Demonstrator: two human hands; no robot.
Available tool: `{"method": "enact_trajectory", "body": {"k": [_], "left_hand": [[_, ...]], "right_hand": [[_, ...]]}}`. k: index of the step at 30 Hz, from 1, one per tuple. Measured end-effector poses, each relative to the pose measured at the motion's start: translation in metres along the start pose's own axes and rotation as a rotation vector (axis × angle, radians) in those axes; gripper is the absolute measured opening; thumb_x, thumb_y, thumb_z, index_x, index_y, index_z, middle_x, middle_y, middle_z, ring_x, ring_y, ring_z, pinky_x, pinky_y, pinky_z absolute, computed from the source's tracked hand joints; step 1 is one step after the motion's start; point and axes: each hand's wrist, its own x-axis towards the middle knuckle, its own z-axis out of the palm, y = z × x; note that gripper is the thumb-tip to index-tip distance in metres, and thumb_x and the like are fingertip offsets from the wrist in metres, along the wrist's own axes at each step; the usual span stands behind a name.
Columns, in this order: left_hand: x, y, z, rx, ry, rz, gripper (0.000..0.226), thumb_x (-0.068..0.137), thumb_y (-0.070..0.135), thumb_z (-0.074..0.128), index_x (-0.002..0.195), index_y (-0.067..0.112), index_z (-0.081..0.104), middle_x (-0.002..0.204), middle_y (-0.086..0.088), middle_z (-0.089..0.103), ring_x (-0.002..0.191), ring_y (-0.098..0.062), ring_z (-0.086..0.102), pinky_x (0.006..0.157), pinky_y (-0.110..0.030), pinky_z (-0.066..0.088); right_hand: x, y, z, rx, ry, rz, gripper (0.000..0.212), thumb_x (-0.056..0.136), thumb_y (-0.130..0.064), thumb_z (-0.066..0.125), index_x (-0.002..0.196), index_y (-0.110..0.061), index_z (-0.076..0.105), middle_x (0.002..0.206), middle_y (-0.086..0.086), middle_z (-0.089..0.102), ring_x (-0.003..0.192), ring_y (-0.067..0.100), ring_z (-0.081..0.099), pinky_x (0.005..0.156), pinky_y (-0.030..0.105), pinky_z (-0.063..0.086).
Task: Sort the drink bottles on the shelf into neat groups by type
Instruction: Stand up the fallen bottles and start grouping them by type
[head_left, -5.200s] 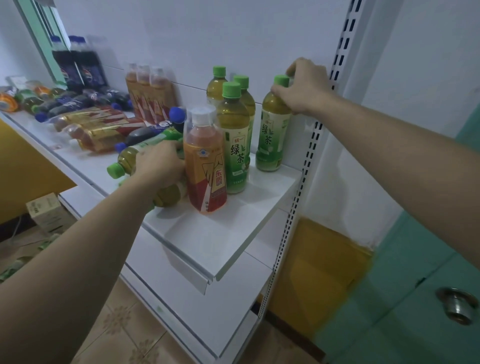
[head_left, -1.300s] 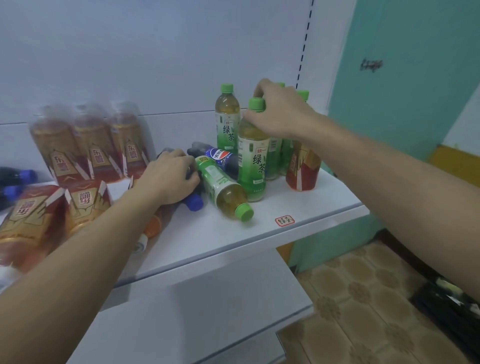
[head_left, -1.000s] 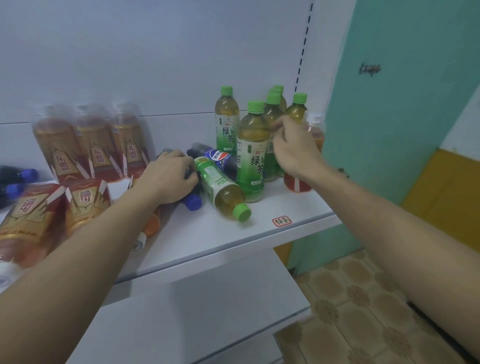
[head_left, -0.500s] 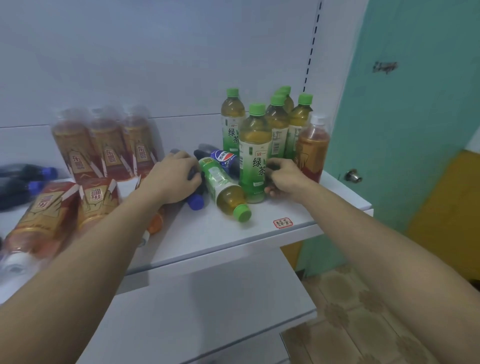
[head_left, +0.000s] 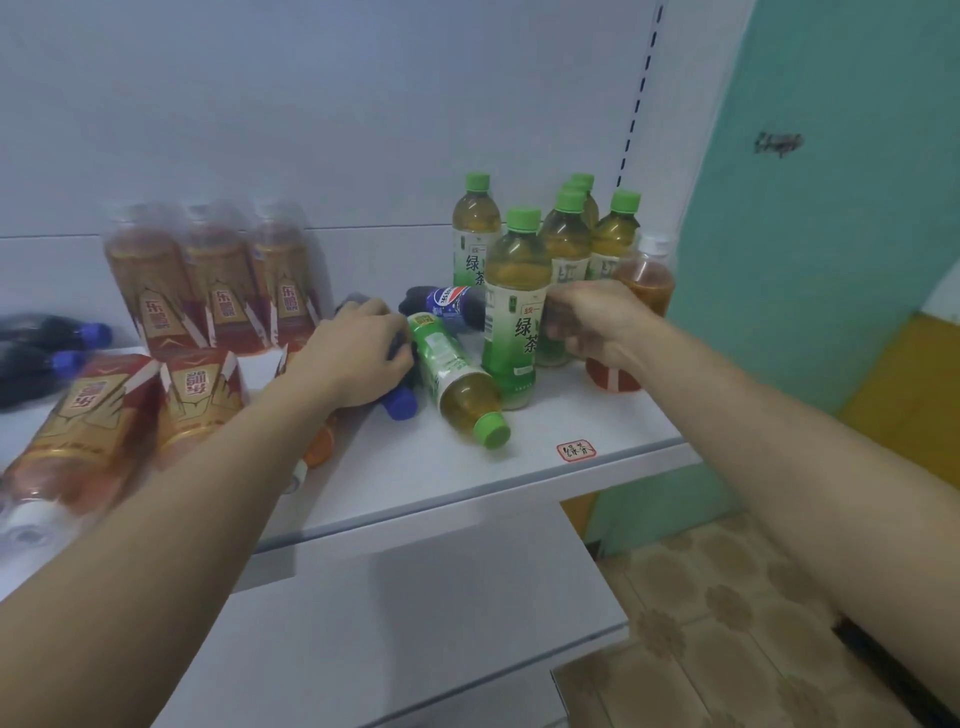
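Right hand (head_left: 597, 325): has dropped from the caps, now curled round a standing green tea bottle (head_left: 514, 306). Left hand (head_left: 353, 353): still gripping a lying cola bottle (head_left: 397, 397). Sorting unfinished.

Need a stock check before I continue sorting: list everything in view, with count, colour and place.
upright green tea bottles: six, green caps, shelf's right end.
lying green tea bottle: one, green cap, shelf front.
orange-red drink bottle: one, white cap, upright, far right.
upright red-label bottles: three, orange-red, against back panel.
lying red-label bottles: at least two, left front.
cola bottles: several, dark, blue caps, lying.
shelf: white.
shelf tag: one, red-edged.
left hand: on a lying cola bottle.
right hand: curled beside the tea bottles.
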Motion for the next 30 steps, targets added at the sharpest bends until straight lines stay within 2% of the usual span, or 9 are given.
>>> {"method": "enact_trajectory", "body": {"k": [2, 6, 12, 16, 18, 20, 22, 25, 30], "left_hand": [[-0.001, 0.000, 0.000, 0.015, -0.006, 0.011, 0.029, 0.097, 0.037, 0.047, 0.113, 0.018, 0.063, 0.119, -0.008, 0.055, 0.115, -0.031, 0.050, 0.092, -0.052, 0.049], [-0.002, 0.000, -0.002, 0.038, -0.013, 0.028, 0.030, 0.099, 0.039, 0.044, 0.113, 0.018, 0.060, 0.116, -0.008, 0.053, 0.112, -0.032, 0.050, 0.090, -0.051, 0.049], [0.006, -0.003, -0.011, -0.027, -0.122, 0.044, 0.028, 0.096, 0.039, 0.050, 0.110, 0.020, 0.065, 0.116, -0.008, 0.055, 0.112, -0.032, 0.051, 0.096, -0.050, 0.047], [0.014, -0.015, -0.024, -0.109, -0.203, 0.121, 0.026, 0.096, 0.033, 0.054, 0.108, 0.015, 0.069, 0.106, -0.008, 0.065, 0.100, -0.028, 0.060, 0.091, -0.039, 0.048], [0.012, -0.025, -0.025, -0.131, -0.185, 0.148, 0.023, 0.095, 0.032, 0.056, 0.109, 0.019, 0.069, 0.108, -0.006, 0.064, 0.098, -0.025, 0.060, 0.092, -0.040, 0.049], [0.009, -0.037, -0.022, -0.165, -0.148, 0.166, 0.024, 0.095, 0.032, 0.056, 0.113, 0.023, 0.069, 0.110, -0.004, 0.063, 0.097, -0.023, 0.059, 0.091, -0.040, 0.049], [0.006, -0.045, -0.019, -0.227, -0.132, 0.178, 0.026, 0.097, 0.033, 0.056, 0.119, 0.025, 0.068, 0.112, -0.002, 0.061, 0.097, -0.020, 0.060, 0.090, -0.039, 0.050], [0.004, -0.052, -0.015, -0.267, -0.129, 0.195, 0.028, 0.098, 0.035, 0.055, 0.123, 0.028, 0.066, 0.117, 0.000, 0.060, 0.101, -0.019, 0.059, 0.093, -0.040, 0.049], [0.001, -0.051, -0.007, -0.277, -0.093, 0.199, 0.031, 0.100, 0.039, 0.053, 0.129, 0.031, 0.062, 0.128, 0.004, 0.057, 0.107, -0.017, 0.056, 0.094, -0.038, 0.046]], "right_hand": [[-0.004, -0.014, 0.001, 0.078, -0.108, 0.113, 0.024, 0.099, -0.036, 0.058, 0.112, -0.019, 0.069, 0.100, 0.005, 0.078, 0.088, 0.020, 0.063, 0.072, 0.029, 0.051], [-0.005, -0.029, 0.006, 0.136, -0.162, 0.188, 0.045, 0.100, -0.050, 0.049, 0.131, -0.021, 0.063, 0.125, 0.013, 0.067, 0.111, 0.028, 0.061, 0.080, 0.037, 0.049], [0.001, -0.055, 0.008, 0.044, -0.186, 0.159, 0.056, 0.101, -0.057, 0.039, 0.134, -0.017, 0.060, 0.130, 0.018, 0.064, 0.116, 0.038, 0.062, 0.092, 0.049, 0.049], [0.012, -0.085, 0.005, -0.188, -0.270, 0.171, 0.077, 0.101, -0.065, 0.025, 0.151, -0.008, 0.039, 0.140, 0.019, 0.060, 0.122, 0.041, 0.060, 0.115, 0.059, 0.032], [0.016, -0.100, 0.009, -0.275, -0.292, 0.184, 0.084, 0.100, -0.068, 0.022, 0.154, -0.004, 0.034, 0.139, 0.020, 0.060, 0.118, 0.038, 0.064, 0.110, 0.058, 0.041], [0.018, -0.115, 0.016, -0.343, -0.309, 0.186, 0.083, 0.100, -0.069, 0.019, 0.141, -0.007, 0.055, 0.132, 0.018, 0.066, 0.103, 0.031, 0.072, 0.084, 0.046, 0.059], [0.018, -0.130, 0.026, -0.407, -0.307, 0.185, 0.080, 0.101, -0.068, 0.021, 0.124, -0.011, 0.070, 0.133, 0.015, 0.065, 0.090, 0.028, 0.076, 0.065, 0.038, 0.061], [0.017, -0.148, 0.044, -0.519, -0.277, 0.137, 0.063, 0.104, -0.059, 0.033, 0.121, -0.012, 0.071, 0.138, 0.014, 0.057, 0.082, 0.028, 0.076, 0.056, 0.036, 0.060], [0.025, -0.159, 0.088, -0.784, -0.319, -0.005, 0.042, 0.098, -0.031, 0.065, 0.134, -0.009, 0.058, 0.128, 0.017, 0.062, 0.106, 0.033, 0.072, 0.085, 0.037, 0.059]]}}
